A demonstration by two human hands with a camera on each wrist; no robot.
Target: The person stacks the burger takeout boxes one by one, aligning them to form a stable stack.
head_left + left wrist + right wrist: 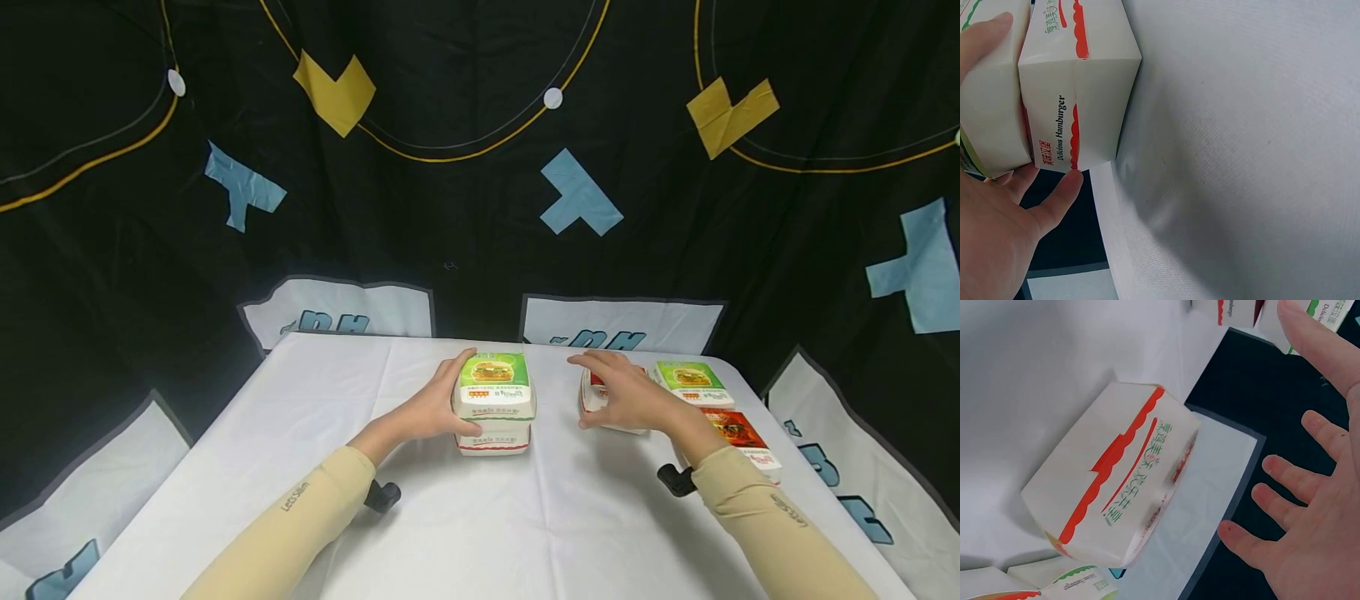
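A green-topped hamburger box (pixel 497 387) sits on top of a hamburger box with red trim (pixel 1094 94), forming a stack near the table's middle. My left hand (pixel 426 410) grips the upper box from its left side, thumb at the near corner and fingers round the far one. One fingertip lies against a corner of the lower box in the left wrist view. Over to the right, my right hand (pixel 626 392) is spread above another red-trimmed hamburger box (pixel 1116 475), partly hiding it in the head view. A gap shows between those fingers and that box in the right wrist view.
Beyond my right hand, a second green-topped box (pixel 693 382) and a red-topped box (pixel 742 435) stand near the right edge of the white-covered table (pixel 465 533). A black curtain (pixel 465 233) hangs behind the table.
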